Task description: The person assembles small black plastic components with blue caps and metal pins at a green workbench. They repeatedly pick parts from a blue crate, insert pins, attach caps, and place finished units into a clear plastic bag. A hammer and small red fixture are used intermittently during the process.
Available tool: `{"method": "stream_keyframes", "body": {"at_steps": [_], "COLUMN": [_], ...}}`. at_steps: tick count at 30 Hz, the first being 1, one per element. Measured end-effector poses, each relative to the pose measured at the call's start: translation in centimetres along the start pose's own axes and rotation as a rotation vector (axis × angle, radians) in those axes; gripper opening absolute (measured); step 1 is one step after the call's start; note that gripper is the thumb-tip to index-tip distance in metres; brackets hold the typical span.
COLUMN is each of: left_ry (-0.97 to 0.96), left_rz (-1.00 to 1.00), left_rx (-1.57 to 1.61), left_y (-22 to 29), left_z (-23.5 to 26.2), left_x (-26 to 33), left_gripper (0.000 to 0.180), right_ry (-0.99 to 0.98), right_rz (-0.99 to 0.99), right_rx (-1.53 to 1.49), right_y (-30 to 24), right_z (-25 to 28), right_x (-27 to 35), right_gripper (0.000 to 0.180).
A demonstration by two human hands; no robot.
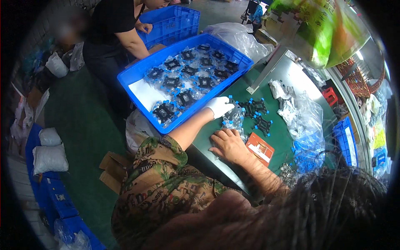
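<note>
My left hand (219,107), in a white glove, has its fingers closed on the upper edge of a clear plastic bag (233,121) with a dark, blue-tipped part in it. Bare and palm down, my right hand (232,146) rests at the bag's lower end, fingers slightly bent and thumb apart. Just right of the bag, several black X-shaped brackets with blue tips, such as this bracket (263,124), lie on the green tabletop (280,143). An orange-and-white card (261,149) is beside my right hand.
A large blue crate (123,79) at left holds several bagged brackets. Beyond it, a person (110,37) leans over by another blue crate (189,21). Plastic bags (306,112) and loose small metal pieces (287,173) lie on the right. A metal post (266,71) rises from the table.
</note>
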State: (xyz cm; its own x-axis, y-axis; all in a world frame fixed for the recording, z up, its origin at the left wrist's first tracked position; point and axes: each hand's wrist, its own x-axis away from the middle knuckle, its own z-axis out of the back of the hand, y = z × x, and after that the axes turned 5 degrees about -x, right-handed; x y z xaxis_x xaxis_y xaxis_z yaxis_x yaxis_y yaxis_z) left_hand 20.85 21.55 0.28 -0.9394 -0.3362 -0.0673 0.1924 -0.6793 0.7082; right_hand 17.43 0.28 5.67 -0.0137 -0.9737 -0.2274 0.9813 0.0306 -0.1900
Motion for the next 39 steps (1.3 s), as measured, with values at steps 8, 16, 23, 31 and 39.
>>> {"method": "stream_keyframes", "body": {"at_steps": [8, 16, 23, 31, 39], "left_ry": [-0.056, -0.113, -0.144, -0.124, -0.097], "left_rz": [-0.049, 0.055, -0.003, 0.061, -0.147], "left_rx": [0.023, 0.523, 0.515, 0.201, -0.135], "left_y": [-0.6, -2.2, -2.0, -0.4, 0.5], "left_z": [0.0, -0.3, -0.7, 0.4, 0.3], "left_x": [-0.6, -1.0, -1.1, -0.4, -0.7], "left_gripper": [0.037, 0.033, 0.031, 0.046, 0.044], "right_ry": [-0.083, 0.102, 0.239, 0.147, 0.1], "right_rz": [-0.05, 0.079, -0.381, -0.346, -0.368], "right_rx": [-0.029, -0.18, -0.038, 0.13, 0.076], "right_y": [-1.4, -0.3, 8.5, 11.3, 13.0], "right_z": [0.2, 0.9, 3.8, 2.5, 1.1], "right_x": [2.5, 2.8, 3.8, 1.3, 1.8], "right_gripper": [0.036, 0.029, 0.026, 0.022, 0.017]}}
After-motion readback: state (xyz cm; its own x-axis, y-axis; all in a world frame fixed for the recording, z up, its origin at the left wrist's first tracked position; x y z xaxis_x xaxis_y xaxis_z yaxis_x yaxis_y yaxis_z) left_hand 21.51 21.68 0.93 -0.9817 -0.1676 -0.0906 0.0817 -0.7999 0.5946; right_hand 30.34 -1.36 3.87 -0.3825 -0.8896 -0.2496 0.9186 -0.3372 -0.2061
